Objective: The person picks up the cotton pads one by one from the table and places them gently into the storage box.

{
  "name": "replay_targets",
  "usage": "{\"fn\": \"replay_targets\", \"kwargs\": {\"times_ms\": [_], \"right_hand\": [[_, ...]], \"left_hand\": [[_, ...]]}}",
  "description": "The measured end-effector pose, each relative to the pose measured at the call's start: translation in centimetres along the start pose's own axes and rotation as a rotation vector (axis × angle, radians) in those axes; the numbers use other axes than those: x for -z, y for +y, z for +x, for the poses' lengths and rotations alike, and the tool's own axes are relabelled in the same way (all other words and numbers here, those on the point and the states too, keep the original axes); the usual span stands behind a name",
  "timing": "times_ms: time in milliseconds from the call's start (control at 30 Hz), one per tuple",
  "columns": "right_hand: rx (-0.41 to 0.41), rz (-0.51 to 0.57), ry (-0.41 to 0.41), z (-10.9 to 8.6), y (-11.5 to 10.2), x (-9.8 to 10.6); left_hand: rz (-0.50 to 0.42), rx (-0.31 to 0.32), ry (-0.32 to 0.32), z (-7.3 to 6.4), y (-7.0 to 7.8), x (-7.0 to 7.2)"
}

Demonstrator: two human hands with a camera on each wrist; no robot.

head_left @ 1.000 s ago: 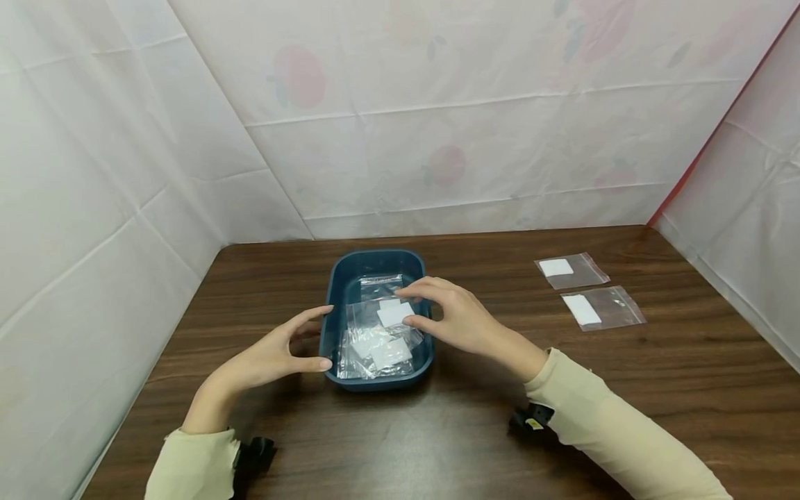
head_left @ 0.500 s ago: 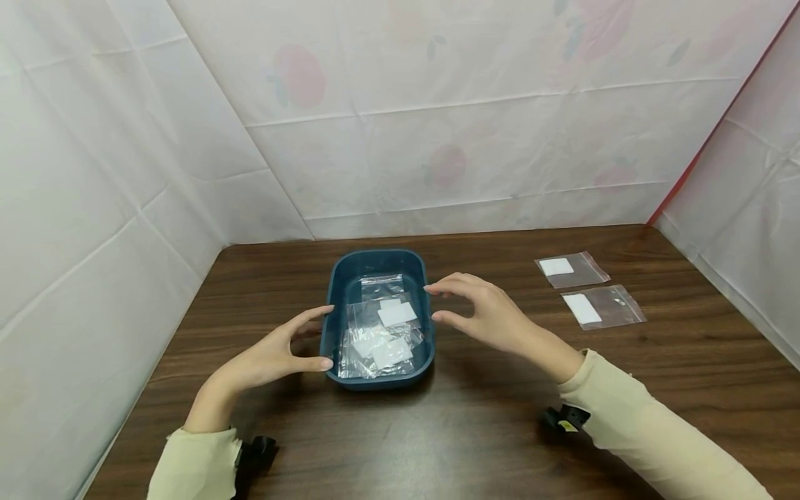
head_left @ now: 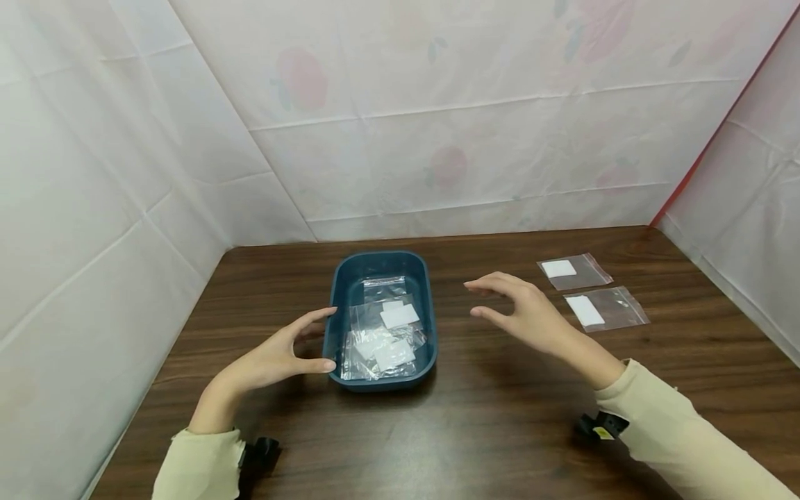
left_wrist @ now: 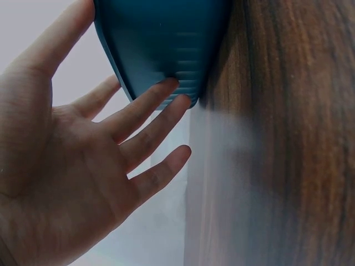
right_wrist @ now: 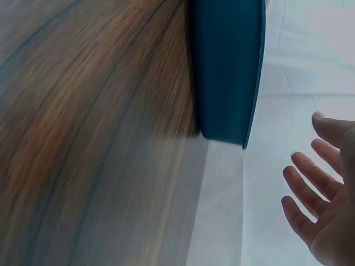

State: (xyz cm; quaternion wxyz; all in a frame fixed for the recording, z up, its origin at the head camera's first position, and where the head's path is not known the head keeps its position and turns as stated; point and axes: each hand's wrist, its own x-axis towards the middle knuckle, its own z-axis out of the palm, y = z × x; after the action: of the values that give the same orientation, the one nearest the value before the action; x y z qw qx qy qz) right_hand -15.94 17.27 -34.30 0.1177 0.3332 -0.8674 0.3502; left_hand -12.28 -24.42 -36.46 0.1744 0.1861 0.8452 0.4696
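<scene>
A dark blue plastic bin stands on the table with several clear zip bags inside, some overlapping. White rectangular pieces show within those bags. At the bin's left rim my left hand rests its thumb and a fingertip. The left wrist view shows that hand with its fingers spread against the bin's outer side. To the right of the bin, apart from it, my right hand hovers over the table, relaxed and holding nothing.
Two more zip bags, a far one and a nearer one, lie flat at the right back, each with a white piece inside. White printed sheeting hangs behind the brown wooden table.
My right hand has withdrawn from over the bags in the bin and moved right, leaving a bag with a white piece inside. The left hand stays at the rim.
</scene>
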Motion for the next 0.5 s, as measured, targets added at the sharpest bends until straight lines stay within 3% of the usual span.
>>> {"fn": "replay_targets", "kwargs": {"times_ms": [500], "right_hand": [[-0.018, -0.09, 0.095, -2.4, 3.1, 2.7]], "left_hand": [[0.017, 0.01, 0.009, 0.1, -0.1, 0.0]]}}
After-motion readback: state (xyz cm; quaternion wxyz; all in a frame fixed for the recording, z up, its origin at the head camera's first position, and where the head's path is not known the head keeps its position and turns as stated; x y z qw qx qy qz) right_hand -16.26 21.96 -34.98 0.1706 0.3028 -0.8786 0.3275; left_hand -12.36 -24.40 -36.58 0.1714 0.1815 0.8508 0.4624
